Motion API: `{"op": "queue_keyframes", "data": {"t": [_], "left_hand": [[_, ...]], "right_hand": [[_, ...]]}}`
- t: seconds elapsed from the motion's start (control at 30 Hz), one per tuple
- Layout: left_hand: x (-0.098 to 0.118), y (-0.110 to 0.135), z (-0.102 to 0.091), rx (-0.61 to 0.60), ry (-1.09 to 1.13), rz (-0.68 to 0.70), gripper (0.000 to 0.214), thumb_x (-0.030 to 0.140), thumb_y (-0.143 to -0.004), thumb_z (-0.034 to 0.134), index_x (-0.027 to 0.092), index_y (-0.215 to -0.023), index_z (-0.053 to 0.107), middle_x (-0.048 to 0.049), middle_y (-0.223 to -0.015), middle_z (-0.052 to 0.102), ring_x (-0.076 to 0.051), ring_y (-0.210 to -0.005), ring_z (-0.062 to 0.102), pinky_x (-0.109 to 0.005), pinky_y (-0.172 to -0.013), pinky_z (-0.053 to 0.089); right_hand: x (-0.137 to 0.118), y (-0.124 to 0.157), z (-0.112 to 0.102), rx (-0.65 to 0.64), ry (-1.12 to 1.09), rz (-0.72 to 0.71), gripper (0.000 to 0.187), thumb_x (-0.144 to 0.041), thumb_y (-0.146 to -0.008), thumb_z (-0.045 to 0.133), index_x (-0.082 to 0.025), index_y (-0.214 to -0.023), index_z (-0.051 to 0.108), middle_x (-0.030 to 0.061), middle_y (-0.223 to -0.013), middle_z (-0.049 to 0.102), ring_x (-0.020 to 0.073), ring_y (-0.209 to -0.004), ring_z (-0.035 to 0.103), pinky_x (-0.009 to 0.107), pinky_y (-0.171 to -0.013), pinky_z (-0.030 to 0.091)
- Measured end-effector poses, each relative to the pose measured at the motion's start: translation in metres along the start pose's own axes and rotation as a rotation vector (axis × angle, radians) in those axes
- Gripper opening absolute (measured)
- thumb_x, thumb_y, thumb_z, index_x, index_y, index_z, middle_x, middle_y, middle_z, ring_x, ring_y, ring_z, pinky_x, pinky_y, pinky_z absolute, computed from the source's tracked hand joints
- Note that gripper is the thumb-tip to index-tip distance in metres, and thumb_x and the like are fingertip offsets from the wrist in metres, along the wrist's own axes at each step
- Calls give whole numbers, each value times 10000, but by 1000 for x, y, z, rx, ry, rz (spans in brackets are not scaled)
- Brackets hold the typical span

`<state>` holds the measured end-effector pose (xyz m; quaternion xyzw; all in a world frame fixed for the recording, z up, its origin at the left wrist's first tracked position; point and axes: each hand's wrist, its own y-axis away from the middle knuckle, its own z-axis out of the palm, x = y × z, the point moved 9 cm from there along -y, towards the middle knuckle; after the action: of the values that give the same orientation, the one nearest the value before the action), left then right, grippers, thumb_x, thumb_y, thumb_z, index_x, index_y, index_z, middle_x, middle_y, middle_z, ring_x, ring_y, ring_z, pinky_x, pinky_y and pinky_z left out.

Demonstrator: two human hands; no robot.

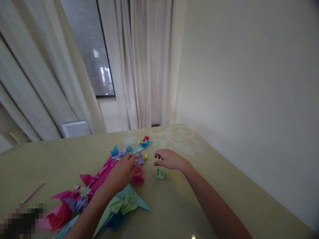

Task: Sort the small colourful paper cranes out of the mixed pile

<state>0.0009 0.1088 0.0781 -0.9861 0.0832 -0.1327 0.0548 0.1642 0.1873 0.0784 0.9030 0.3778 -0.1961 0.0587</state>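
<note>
My left hand [124, 171] reaches over the middle of a heap of folded coloured paper, its fingers stretched out. Just under and beside it are a pink folded paper piece [139, 177] and a purple folded paper piece [140, 158]; whether the fingertips touch them I cannot tell. To its right hovers my right hand [167, 159], thumb and bent fingers apart with nothing visible between them. A small green folded paper piece [159, 174] sits on the cloth just below that hand. Green paper [124, 203] and a blue folded piece [115, 221] lie nearer, beside my left forearm.
Red folded paper [59, 217] and a thin pink stick [33, 192] lie at left. Small blue folded pieces [146, 143] sit farther back on the patterned tablecloth [179, 142]. A wall [249, 83] runs along the right, with curtains [152, 66] behind the table.
</note>
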Motion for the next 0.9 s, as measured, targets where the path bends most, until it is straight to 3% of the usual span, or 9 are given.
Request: {"op": "queue_keyframes", "data": {"t": [0.1, 0.2, 0.27, 0.37, 0.47, 0.6, 0.7, 0.8, 0.9], "left_hand": [[-26, -25, 18, -33, -198, -145, 376, 162, -971, 449, 142, -1306, 616, -218, -1344, 626, -356, -1292, 587, -515, -1042, 486], [-40, -36, 34, -86, -200, -191, 408, 102, -963, 397, 127, -1323, 588, -206, -1302, 646, -330, -1199, 659, -452, -958, 529], [-43, -37, 34, -84, -133, -188, 416, 87, -967, 379, 148, -1325, 581, -177, -1315, 656, -287, -1171, 681, -400, -952, 528], [-45, -37, 25, -56, -41, -165, 376, 116, -971, 416, 178, -1286, 612, -144, -1307, 689, -256, -1183, 677, -370, -999, 502], [-51, -36, 14, -41, -8, -177, 340, 171, -973, 449, 193, -1249, 645, -124, -1251, 725, -261, -1162, 682, -371, -998, 503], [-56, -36, -10, 58, -19, -194, 338, 220, -965, 465, 193, -1223, 682, -120, -1222, 721, -258, -1126, 673, -371, -1029, 492], [-46, -33, -33, 159, -13, -141, 343, 306, -947, 522, 183, -1197, 722, -137, -1237, 697, -293, -1175, 630, -416, -1098, 450], [-26, -31, -23, 13, 101, -14, 308, 326, -918, 550, 214, -1113, 761, -90, -1166, 723, -266, -1117, 649, -379, -1039, 477], [-11, -25, 17, -272, 192, 44, 291, 295, -805, 638, 229, -1055, 773, -41, -1076, 756, -236, -1002, 685, -317, -894, 520]], "right_hand": [[11, 19, -5, -43, 84, 106, 324, -465, -889, 780, -206, -1083, 752, 77, -1002, 766, 229, -881, 693, 277, -698, 459], [10, 25, 8, -150, 145, 139, 297, -470, -860, 790, -217, -1015, 773, 78, -968, 784, 235, -848, 711, 267, -638, 438], [8, 24, 19, -205, 185, 144, 241, -424, -855, 783, -215, -976, 786, 84, -954, 794, 237, -831, 722, 265, -615, 428], [5, 19, 28, -227, 216, 134, 128, -281, -850, 732, -216, -937, 800, 86, -955, 803, 234, -828, 730, 265, -613, 426], [8, 18, 25, -209, 216, 130, 153, -224, -831, 696, -235, -940, 804, 71, -956, 802, 223, -837, 727, 259, -624, 430], [32, 20, -3, -115, 250, 203, 157, -242, -864, 683, -240, -972, 797, 70, -1000, 794, 224, -911, 720, 259, -679, 452], [65, 25, -28, -39, 303, 330, 158, -239, -899, 662, -222, -981, 796, 99, -1033, 789, 242, -950, 724, 273, -710, 472], [98, 35, -44, 3, 356, 465, 183, -188, -907, 634, -188, -987, 799, 153, -1048, 782, 273, -945, 737, 305, -717, 494], [115, 43, -53, 20, 369, 526, 199, -143, -899, 619, -162, -974, 803, 187, -1041, 777, 294, -931, 744, 334, -727, 506]]}}
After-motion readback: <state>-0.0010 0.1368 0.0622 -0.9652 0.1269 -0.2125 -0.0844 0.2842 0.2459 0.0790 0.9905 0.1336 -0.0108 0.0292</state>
